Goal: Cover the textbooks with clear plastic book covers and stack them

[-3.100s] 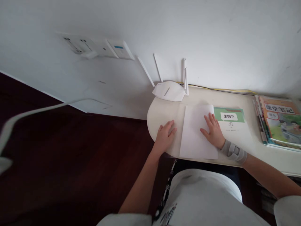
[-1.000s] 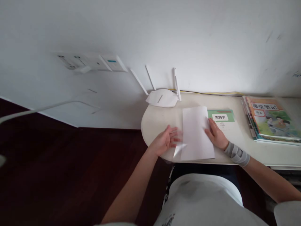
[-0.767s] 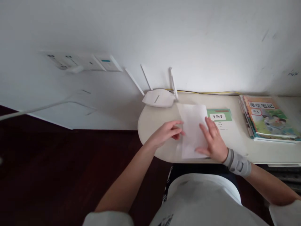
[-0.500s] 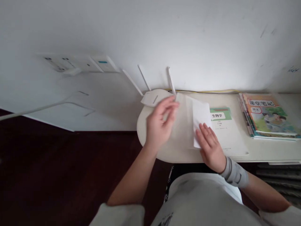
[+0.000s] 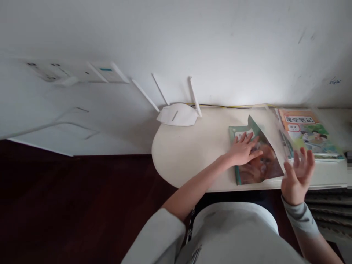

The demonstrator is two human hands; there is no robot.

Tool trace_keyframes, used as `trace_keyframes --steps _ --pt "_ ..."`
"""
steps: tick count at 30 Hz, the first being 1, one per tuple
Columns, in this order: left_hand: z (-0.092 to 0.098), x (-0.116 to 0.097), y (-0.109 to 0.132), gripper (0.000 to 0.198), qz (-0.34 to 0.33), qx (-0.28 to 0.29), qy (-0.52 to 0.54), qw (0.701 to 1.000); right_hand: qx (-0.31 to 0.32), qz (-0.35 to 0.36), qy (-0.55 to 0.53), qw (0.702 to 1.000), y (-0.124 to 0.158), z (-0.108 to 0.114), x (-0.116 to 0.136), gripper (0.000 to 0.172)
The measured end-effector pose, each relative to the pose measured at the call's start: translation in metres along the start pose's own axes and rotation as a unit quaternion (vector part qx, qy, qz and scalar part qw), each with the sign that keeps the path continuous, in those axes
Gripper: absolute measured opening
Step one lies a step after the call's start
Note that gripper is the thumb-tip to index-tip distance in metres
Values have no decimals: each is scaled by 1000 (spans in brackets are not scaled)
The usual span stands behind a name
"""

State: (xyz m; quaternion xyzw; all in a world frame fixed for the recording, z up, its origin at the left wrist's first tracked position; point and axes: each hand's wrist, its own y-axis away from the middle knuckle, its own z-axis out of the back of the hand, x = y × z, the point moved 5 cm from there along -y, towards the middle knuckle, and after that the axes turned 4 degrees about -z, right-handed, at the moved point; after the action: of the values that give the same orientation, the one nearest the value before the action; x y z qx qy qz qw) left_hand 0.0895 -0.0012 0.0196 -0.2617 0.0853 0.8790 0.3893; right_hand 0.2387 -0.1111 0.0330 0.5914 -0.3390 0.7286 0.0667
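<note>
A biology textbook [image 5: 255, 168] with a green cover and an animal picture lies on the white table; its front cover is lifted at the top right corner. My left hand [image 5: 243, 150] rests flat on it with fingers spread. My right hand [image 5: 298, 174], in a grey wristband, is raised just beyond the book's right edge, its fingers curled and blurred. A clear plastic book cover [image 5: 279, 123] stretches from the back of the table to those fingers, which appear to hold it. How they grip it is hard to see.
A white router [image 5: 177, 115] with upright antennas stands against the wall at the table's left end. Behind the plastic, a stack of colourful workbooks [image 5: 313, 135] lies to the right. A cable [image 5: 233, 107] runs along the wall. Wall sockets [image 5: 110, 73] are at upper left.
The textbook's white side with a folded flap has given way to its picture cover. My left hand moved right and down onto it; my right hand moved right and up with the clear plastic.
</note>
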Motion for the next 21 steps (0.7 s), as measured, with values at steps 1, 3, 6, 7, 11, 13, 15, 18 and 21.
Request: trace_keyframes --steps 1,3,6,7,11,13,15,18,21 --pt "-1 2 -12 77 -2 18 -39 999 -8 -4 9 1000 -2 10 -6 67" --pt "0 10 -33 76 4 19 -97 995 -8 -8 32 999 -3 23 -16 69" --pt "9 29 -60 74 29 -9 -119 992 2 10 50 999 -3 29 -15 68" --pt "13 36 -67 74 39 -21 -110 993 6 24 54 998 -3 29 -11 68" --pt "32 64 -89 64 65 -72 10 995 19 59 50 997 -2 25 4 70" --pt "36 76 -95 58 61 -71 55 994 49 41 37 997 2 21 3 70" --pt "39 84 -95 55 52 -64 67 994 105 18 55 993 9 12 -3 70" --pt "46 96 -83 50 43 -70 87 993 185 5 131 974 24 -2 -19 71" --pt "56 106 -57 51 43 -76 115 990 200 11 153 968 27 -8 -36 63"
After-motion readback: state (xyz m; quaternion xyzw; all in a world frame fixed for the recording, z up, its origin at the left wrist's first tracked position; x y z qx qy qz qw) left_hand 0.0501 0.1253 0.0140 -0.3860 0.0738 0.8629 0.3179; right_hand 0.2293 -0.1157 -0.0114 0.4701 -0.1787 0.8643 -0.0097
